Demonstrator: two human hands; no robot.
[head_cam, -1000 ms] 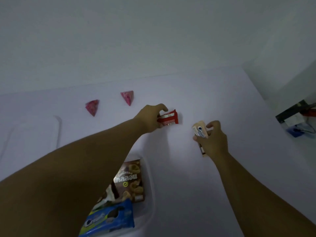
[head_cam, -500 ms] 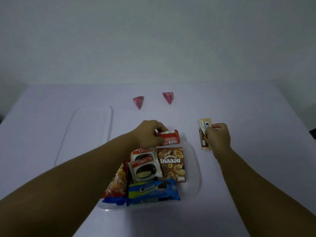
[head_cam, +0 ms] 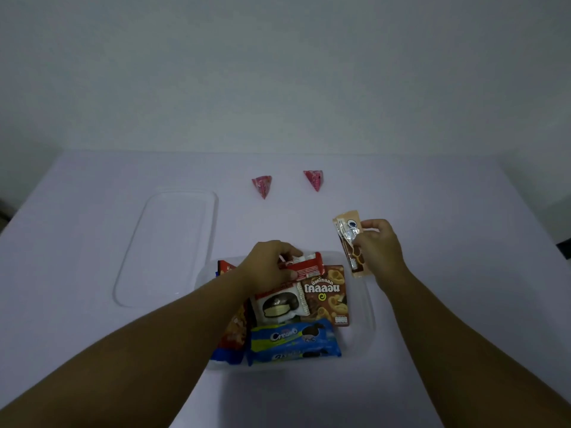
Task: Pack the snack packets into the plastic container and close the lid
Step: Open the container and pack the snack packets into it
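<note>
A clear plastic container (head_cam: 367, 307) sits near the table's front and holds several snack packets, among them a blue cream-biscuit pack (head_cam: 293, 339), a brown box (head_cam: 326, 296) and a white chocolate-pie pack (head_cam: 279, 305). My left hand (head_cam: 272, 264) grips a red packet (head_cam: 309, 267) over the container's far end. My right hand (head_cam: 378, 248) holds a tan packet (head_cam: 349, 239) upright just beyond the container's right far corner. The clear lid (head_cam: 168, 245) lies flat to the left of the container.
Two pink triangular packets (head_cam: 262, 185) (head_cam: 314, 179) lie on the white table (head_cam: 448, 211) beyond the container. A pale wall rises behind the table's far edge. Something dark shows at the right table edge (head_cam: 565, 248).
The view swung from the table's right part back over the container. Both hands drew nearer to me; the red packet now hangs over the container, and the tan packet is lifted beside it.
</note>
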